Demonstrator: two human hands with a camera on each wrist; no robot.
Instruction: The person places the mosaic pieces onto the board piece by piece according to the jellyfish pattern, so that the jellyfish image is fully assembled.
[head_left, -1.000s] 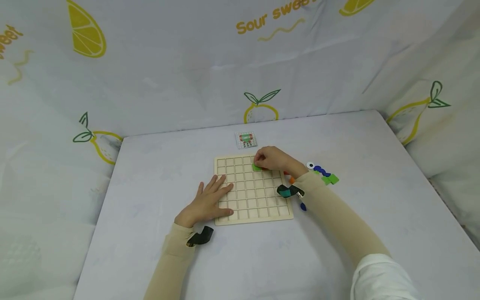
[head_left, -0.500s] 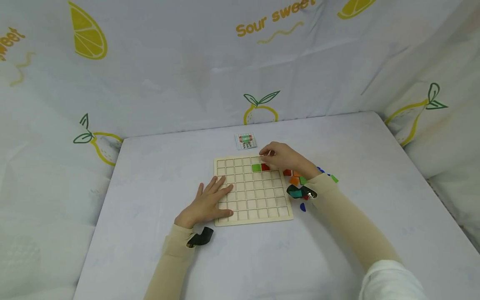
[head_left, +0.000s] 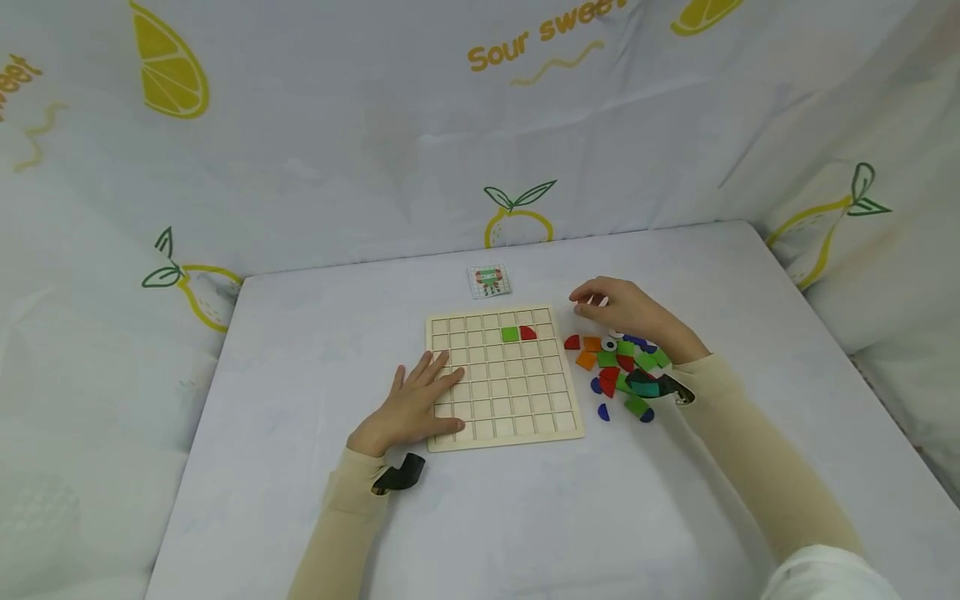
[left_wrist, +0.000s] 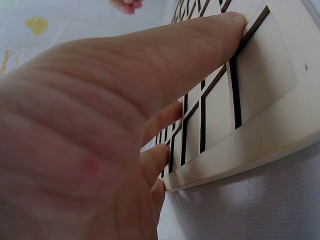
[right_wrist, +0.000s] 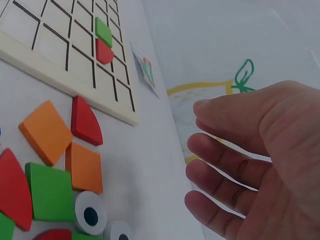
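Grid board [head_left: 510, 443] lies flat on the desk [head_left: 337, 333], left of the loose pieces [head_left: 606, 359].

Head view: your right hand [head_left: 626, 307] has just left the board and is now past its far right corner, beyond the loose pieces. That uncovers the green square [head_left: 510, 334] and the red quarter-piece [head_left: 528, 332], side by side in the second row from the far edge, green on the left. Looks like a placement just finished; only these two show on the board, so it's probably early. Picture card [head_left: 489, 283] sits just beyond the far edge. Your left hand [head_left: 408, 410] is flat on the near left part, fingers spread, likely steadying it.

Left wrist view: your thumb [left_wrist: 200, 47] lies along the board near its rim; nothing gripped.

Right wrist view: your right hand is released, thumb apart from softly bent fingers, nothing between them. Orange square [right_wrist: 46, 132] and eye disc [right_wrist: 90, 213] lie well apart from the fingertips.
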